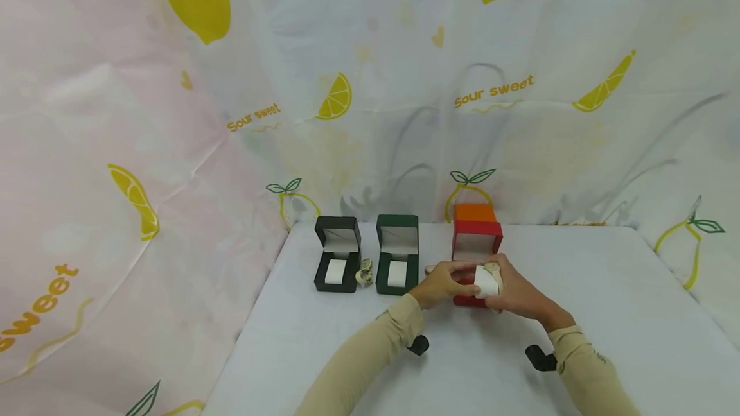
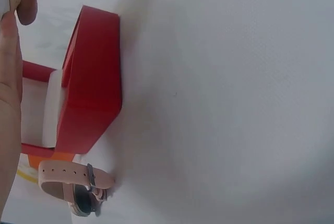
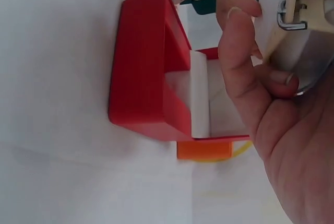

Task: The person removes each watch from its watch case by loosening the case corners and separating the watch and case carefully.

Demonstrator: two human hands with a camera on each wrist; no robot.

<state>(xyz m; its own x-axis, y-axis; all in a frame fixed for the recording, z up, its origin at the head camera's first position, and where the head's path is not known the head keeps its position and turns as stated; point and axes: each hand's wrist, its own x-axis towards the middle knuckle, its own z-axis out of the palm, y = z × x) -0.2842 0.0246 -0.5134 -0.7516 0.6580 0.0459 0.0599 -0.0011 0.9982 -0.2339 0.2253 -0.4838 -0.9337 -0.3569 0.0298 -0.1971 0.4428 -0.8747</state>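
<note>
Both hands meet above the open red watch box [image 1: 477, 236]. My right hand [image 1: 517, 291] grips a cream-strapped watch [image 1: 494, 271], whose silver buckle [image 3: 290, 21] shows close up in the right wrist view. Against the watch is a white watch cushion [image 1: 485, 281], pinched from the left by the fingers of my left hand [image 1: 442, 284]. How far the strap goes round the cushion cannot be told. Beside the red box lies a pink-strapped watch [image 2: 65, 174], its strap closed in a loop; my left hand mostly covers it in the head view.
To the left stand an open dark green box [image 1: 397, 233] and an open blackish box [image 1: 337, 226], each with a white cushion inside. Between them lies a pale-strapped watch [image 1: 364, 273]. An orange block [image 1: 474, 212] is behind the red lid. Lemon-print cloth [image 1: 370, 146] backs the white table [image 1: 300, 339].
</note>
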